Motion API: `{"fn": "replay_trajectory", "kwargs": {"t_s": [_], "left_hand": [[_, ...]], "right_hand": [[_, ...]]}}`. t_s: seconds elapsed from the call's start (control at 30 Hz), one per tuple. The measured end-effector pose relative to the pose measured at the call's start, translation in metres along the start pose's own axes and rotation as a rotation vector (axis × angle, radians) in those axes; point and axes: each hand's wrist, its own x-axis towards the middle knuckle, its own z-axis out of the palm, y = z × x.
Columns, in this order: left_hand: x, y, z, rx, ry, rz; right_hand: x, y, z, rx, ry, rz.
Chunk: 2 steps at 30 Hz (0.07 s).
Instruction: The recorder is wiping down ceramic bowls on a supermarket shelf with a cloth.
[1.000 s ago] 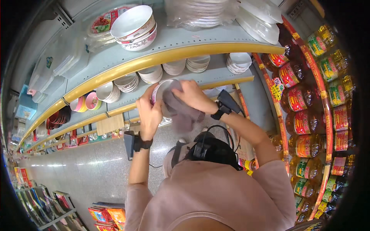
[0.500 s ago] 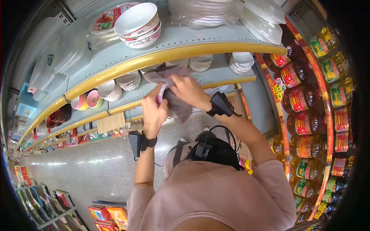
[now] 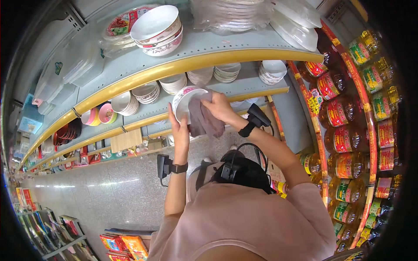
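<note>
My left hand (image 3: 180, 130) grips a white bowl (image 3: 182, 103) with a pink flower pattern near its rim, thumb inside and fingers along the outer left side. The bowl is tilted so that its inside faces up toward me. My right hand (image 3: 217, 105) is closed on a greyish-purple cloth (image 3: 203, 119), which lies over the right part of the bowl and hangs down below it. Both hands are in front of the lower shelf, close to its stacked bowls (image 3: 173, 82). The cloth hides part of the bowl's rim and inside.
Above is a shelf with a yellow front edge (image 3: 196, 57), holding a stack of flowered bowls (image 3: 157, 32) and wrapped plates (image 3: 233, 15). Pink and yellow bowls (image 3: 106, 113) stand lower left. Oil bottles (image 3: 344, 139) line the right rack. Packets (image 3: 124, 244) lie behind at lower left.
The bowl has turned from mostly covered by cloth to showing its open inside. My right hand has moved slightly right and down with the cloth; my left hand holds the bowl's left side.
</note>
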Motion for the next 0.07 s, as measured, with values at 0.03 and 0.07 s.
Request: {"fn": "replay_trajectory", "kwargs": {"t_s": [0.03, 0.07], "left_hand": [[-0.0002, -0.0032, -0.0002, -0.251, -0.027, -0.287], [-0.0003, -0.0051, -0.0021, -0.251, -0.024, -0.284]], "right_hand": [[0.0004, -0.0012, 0.0013, 0.002, -0.003, -0.003], [0.0011, -0.0006, 0.0029, 0.007, 0.032, -0.002]]}}
